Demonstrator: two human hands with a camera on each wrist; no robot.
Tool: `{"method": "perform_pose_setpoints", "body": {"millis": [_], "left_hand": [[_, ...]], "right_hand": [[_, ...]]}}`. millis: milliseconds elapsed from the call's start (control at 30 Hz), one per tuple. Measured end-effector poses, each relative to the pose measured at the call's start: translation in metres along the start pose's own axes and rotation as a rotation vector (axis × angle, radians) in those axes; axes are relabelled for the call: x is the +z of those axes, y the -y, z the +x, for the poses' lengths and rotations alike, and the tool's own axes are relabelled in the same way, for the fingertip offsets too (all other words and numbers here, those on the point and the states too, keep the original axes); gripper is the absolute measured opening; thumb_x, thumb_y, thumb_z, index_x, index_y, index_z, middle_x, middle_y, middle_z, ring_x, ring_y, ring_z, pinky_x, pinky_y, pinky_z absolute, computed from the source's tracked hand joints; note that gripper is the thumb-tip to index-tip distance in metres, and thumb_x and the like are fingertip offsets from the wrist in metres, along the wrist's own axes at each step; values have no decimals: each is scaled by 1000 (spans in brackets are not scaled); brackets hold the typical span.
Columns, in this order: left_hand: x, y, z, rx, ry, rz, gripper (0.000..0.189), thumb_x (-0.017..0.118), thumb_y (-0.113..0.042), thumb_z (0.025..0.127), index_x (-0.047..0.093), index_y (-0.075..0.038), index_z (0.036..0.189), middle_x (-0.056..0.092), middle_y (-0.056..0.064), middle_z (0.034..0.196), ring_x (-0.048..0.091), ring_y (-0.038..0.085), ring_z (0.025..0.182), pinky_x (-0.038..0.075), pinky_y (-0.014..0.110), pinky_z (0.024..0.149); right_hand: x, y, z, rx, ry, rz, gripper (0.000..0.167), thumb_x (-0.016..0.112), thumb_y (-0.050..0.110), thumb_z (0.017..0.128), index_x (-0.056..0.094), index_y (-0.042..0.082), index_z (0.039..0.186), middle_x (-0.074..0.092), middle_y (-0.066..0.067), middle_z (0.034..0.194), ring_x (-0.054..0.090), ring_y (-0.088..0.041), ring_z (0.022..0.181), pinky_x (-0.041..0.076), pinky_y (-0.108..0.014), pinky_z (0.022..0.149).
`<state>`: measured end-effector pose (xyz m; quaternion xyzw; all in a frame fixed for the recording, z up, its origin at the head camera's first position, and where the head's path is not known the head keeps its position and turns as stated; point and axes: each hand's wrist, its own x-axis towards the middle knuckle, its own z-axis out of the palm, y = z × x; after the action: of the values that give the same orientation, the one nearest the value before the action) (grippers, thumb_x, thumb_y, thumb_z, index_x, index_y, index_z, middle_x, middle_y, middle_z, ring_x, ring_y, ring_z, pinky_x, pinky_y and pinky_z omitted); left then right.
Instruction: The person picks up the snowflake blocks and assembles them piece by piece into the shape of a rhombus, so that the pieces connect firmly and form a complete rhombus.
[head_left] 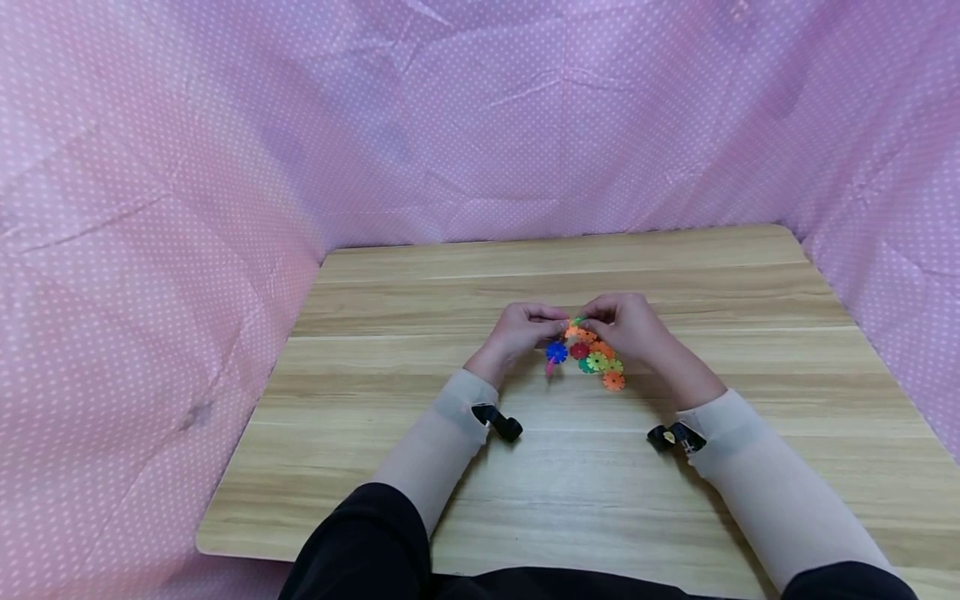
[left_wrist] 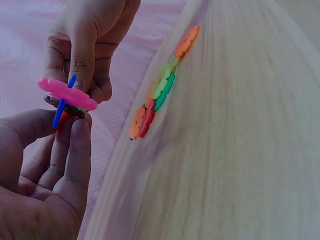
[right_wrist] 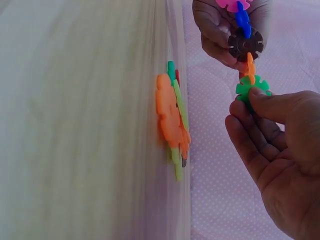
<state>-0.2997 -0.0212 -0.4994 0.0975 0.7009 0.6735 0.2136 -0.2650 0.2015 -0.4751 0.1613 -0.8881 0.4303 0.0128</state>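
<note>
A short chain of notched plastic snowflake discs is held between both hands. Pink (left_wrist: 65, 94), blue (right_wrist: 243, 22), brown (right_wrist: 245, 45), orange (right_wrist: 251, 69) and green (right_wrist: 252, 90) discs follow one another along it. My left hand (head_left: 525, 327) grips the chain near the brown and orange discs, its fingertips partly hidden behind them. At the other end, my right hand (head_left: 630, 325) pinches the green disc between thumb and fingers. The orange disc's notch meets the green disc, but how deep they fit I cannot tell.
On the wooden table (head_left: 420, 333), just below the hands, lies a loose cluster of discs: red (head_left: 580, 351), yellow-green (head_left: 597, 361) and orange (head_left: 613, 381), some overlapping. Pink dotted cloth (head_left: 480, 125) hangs behind the table and along its sides.
</note>
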Motion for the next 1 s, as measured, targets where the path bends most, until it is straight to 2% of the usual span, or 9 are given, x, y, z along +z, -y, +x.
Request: {"method": "perform_pose_setpoints", "body": {"millis": [100,267,367,533,700,1000], "left_hand": [[-2,1,1,0,4,0,20,79,-14,96,79,-5,114,79,8,106,75,19,91,62,34,81],[-5,2,2,13,-22,2,16,78,-15,97,81,-9,111,79,7,104,76,21,94,62,35,83],[-6,2,2,21,-34,1,14,78,-17,98,81,-10,109,79,8,103,76,22,94,62,36,84],[-7,3,3,21,-30,-11,16,77,-18,99,80,-8,110,79,10,103,76,22,94,62,36,84],[-7,2,2,19,-30,-21,16,77,-17,99,80,-6,110,79,11,102,76,23,93,62,36,83],[-6,0,3,7,-25,-21,14,76,-15,99,80,-7,110,79,10,104,76,23,94,62,36,85]], "right_hand": [[-1,-2,1,21,22,-8,14,72,5,100,79,7,111,76,-8,101,70,-24,86,59,-31,68],[-7,-8,4,67,60,-76,28,69,4,101,71,3,129,74,-12,116,70,-30,104,60,-44,87],[-12,-12,5,100,76,-117,32,67,4,102,67,0,134,72,-16,122,69,-33,110,58,-49,93],[-17,-16,3,149,139,-134,33,64,3,103,67,1,135,72,-16,122,68,-31,108,59,-47,91],[-16,-18,2,161,186,-119,30,65,-3,101,70,0,129,73,-14,117,69,-30,108,57,-49,94],[-18,-23,0,213,170,-174,23,72,-1,96,74,1,119,72,-11,106,66,-27,96,59,-43,83]]}}
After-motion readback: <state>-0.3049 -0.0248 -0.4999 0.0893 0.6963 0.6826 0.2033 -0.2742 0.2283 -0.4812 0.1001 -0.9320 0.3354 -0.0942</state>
